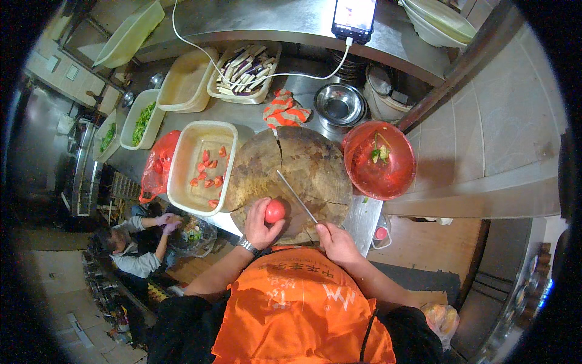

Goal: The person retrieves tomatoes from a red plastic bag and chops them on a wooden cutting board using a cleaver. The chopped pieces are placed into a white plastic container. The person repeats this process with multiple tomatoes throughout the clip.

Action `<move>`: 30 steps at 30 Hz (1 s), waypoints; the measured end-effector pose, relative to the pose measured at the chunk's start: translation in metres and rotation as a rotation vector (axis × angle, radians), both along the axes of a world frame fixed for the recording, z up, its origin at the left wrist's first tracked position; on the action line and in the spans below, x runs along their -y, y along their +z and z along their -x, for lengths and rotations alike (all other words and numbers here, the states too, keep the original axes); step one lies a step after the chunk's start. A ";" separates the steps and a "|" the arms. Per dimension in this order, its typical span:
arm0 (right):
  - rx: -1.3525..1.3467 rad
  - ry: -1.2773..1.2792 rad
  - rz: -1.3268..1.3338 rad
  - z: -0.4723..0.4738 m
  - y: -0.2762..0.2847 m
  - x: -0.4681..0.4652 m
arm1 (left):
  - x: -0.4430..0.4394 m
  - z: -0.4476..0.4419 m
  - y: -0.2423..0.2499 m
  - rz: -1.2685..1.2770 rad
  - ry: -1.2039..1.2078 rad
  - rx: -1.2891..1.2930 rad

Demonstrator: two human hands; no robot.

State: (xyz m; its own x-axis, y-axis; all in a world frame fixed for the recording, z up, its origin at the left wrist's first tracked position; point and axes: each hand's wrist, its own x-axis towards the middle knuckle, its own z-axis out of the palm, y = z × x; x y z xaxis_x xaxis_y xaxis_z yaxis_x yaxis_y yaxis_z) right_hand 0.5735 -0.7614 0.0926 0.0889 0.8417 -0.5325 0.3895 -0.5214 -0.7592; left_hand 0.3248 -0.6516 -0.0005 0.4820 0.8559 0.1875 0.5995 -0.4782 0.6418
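Observation:
A whole tomato [275,211] rests at the near left of a round, cracked wooden chopping block [313,159], with the fingers and thumb of my left hand [261,225] around it. My right hand [337,241] grips a knife [296,195] at the block's near edge; its blade, seen nearly edge-on, points away and to the left over the wood. The handle is hidden in my fist. Left of the block, a pale plastic tub [232,145] holds several cut tomato pieces [208,168]. A red plastic bag [159,166] with a tomato inside lies beyond that tub.
A red bowl [379,182] with green scraps touches the block's right side. Behind are a striped cloth [285,109], steel bowls [340,107] and a tub of cut eggplant [245,73]. A charging phone [353,20] stands on the shelf. Another person [136,245] works at the lower left.

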 end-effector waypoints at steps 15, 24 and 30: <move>-0.008 -0.035 -0.021 0.003 0.001 0.002 | 0.000 0.000 -0.001 0.011 0.016 0.008; 0.004 -0.026 -0.032 0.002 -0.002 0.003 | -0.001 -0.001 0.004 -0.002 0.010 -0.013; -0.010 -0.032 -0.021 0.003 0.000 -0.003 | -0.011 -0.005 0.028 0.158 0.044 -0.007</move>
State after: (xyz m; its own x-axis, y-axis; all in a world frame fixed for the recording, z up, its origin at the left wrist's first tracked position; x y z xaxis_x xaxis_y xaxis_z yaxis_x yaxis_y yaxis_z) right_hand 0.5708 -0.7580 0.0927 0.1106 0.8496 -0.5157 0.3656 -0.5173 -0.7738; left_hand 0.3296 -0.6410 0.0270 0.4444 0.8947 0.0460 0.6222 -0.3452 0.7026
